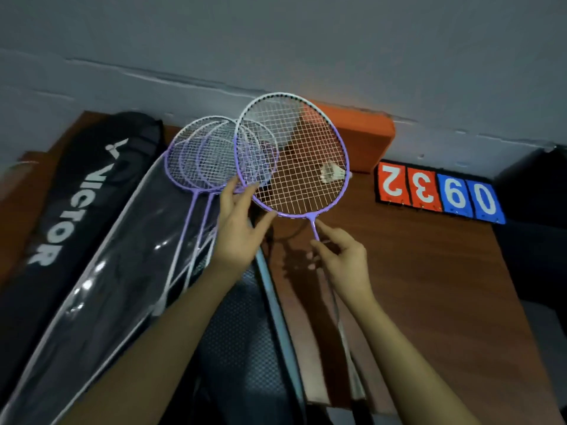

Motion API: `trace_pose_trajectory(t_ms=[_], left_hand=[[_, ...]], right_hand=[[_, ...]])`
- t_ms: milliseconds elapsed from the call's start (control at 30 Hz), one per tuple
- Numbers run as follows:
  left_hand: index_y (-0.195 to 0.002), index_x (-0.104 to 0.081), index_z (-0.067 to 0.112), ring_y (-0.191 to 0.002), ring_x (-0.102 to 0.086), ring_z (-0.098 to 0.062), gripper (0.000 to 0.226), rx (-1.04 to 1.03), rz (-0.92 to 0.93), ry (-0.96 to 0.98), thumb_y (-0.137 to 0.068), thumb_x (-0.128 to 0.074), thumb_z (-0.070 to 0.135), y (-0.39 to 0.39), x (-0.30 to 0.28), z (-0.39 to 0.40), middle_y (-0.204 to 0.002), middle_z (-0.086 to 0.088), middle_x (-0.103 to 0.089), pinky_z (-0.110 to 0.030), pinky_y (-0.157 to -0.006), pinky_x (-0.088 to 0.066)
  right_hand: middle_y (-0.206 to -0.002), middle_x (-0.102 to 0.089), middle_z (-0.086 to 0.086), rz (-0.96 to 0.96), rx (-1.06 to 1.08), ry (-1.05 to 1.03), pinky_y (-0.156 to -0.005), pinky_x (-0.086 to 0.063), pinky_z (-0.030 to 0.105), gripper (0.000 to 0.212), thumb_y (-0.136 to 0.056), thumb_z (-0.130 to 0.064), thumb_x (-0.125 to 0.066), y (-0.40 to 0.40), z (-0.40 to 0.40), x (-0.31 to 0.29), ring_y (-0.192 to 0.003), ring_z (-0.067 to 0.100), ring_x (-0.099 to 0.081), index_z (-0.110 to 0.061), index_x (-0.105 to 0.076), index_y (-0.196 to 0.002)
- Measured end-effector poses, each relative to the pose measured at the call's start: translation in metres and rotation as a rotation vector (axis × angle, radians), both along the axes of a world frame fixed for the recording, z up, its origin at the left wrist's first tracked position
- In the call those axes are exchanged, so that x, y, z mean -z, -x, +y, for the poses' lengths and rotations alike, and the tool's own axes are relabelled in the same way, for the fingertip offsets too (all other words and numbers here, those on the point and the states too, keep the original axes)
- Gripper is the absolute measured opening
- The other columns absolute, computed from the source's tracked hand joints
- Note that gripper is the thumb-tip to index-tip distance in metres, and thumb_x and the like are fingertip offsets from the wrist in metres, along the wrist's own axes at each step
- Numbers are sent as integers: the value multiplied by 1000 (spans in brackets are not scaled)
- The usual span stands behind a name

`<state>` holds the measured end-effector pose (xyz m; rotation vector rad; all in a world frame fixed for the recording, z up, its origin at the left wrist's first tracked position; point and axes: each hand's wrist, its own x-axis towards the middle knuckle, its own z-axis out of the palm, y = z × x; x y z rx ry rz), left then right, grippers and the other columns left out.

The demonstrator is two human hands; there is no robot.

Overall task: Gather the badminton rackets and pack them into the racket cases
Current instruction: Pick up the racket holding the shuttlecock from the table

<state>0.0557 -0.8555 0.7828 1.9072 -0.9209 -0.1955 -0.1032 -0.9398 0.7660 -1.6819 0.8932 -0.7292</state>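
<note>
A purple and white badminton racket (291,154) is raised over the brown table (429,271). My left hand (241,228) grips the lower rim of its head. My right hand (340,259) pinches its thin shaft just below the head. Three more purple rackets (211,154) lie overlapped on an open case with a clear plastic cover (116,280), their heads sticking out past its top. A black Victor racket case (76,191) lies at the left, zipped.
A shuttlecock (333,172) lies on the table behind the raised racket's strings. An orange box (362,136) stands against the grey wall. A flip scoreboard (438,191) with red and blue number cards sits at the right. A dark mesh case (242,348) lies below my left arm.
</note>
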Motion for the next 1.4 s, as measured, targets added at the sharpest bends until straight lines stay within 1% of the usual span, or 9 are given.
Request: trace_pose_trajectory(t_ms=[133,267,467,633,767,933,1100,1267,1400], left_hand=[[-119,-56,0,-116,-40,-16,39,60,-89,103,-82,-67,6,-62,8,30,-137,-21,-33,3,-94,-25],[-119,-57,4,-128,-34,-24,35,204,-200,63,-86,-63,11,-109,28,56,-141,-21,-30,-27,-108,-31],[-127,-53,9,-128,-26,-27,42,342,-313,-107,-93,-40,29,-148,54,73,-142,-16,-37,-54,-97,-42],[-129,-52,13,-131,-30,-37,44,365,-358,-249,-93,-38,34,-179,58,49,-146,-13,-35,-55,-105,-30],[-134,-46,18,-137,-23,-37,44,343,-423,-326,-93,-46,32,-202,71,21,-151,-8,-27,-54,-110,-20],[-144,-20,35,-142,6,-33,51,313,-408,-578,-96,-34,45,-223,98,2,-157,2,-2,-52,-114,-2],[-142,2,47,-143,3,-29,52,324,-433,-724,-95,-20,53,-230,118,2,-157,7,5,-52,-114,-5],[-146,-10,36,-143,-5,-31,53,325,-469,-689,-97,-28,46,-226,111,5,-157,-2,-5,-48,-114,-9],[-145,-23,19,-141,-13,-31,52,324,-488,-651,-97,-36,36,-203,88,20,-155,-10,-15,-45,-112,-12]], right_hand=[[-88,-60,15,-104,85,-131,-54,-57,33,41,-84,8,-58,-69,48,-2,-58,21,-63,-24,-64,-109],[-99,-64,26,-99,129,-239,-54,-56,28,33,-88,4,-57,-118,83,12,-59,16,-64,-11,-60,-117],[-98,-58,12,133,80,-70,-70,-57,42,45,-89,2,-55,-159,101,26,-78,34,-63,-16,-53,-130],[-101,-57,10,296,44,55,-80,-52,47,51,-89,-2,-56,-188,79,42,-88,29,-59,-10,-44,-137],[-115,-59,12,364,19,86,-82,-44,29,48,-91,-6,-56,-216,58,57,-100,24,-57,-7,-44,-137],[-119,-60,10,467,7,353,-88,-45,42,46,-89,-7,-56,-235,50,88,-108,31,-52,-13,-48,-134],[-147,-40,-2,686,-32,575,-101,-32,45,50,-95,-30,-47,-227,54,103,-133,25,-38,-25,-33,-143],[-156,-20,-7,781,-158,476,-108,-18,42,54,-99,-42,-35,-218,53,99,-141,19,-21,-32,-16,-148],[-148,-37,4,767,-138,501,-101,-31,42,48,-97,-33,-42,-198,53,77,-129,29,-40,-20,-34,-143]])
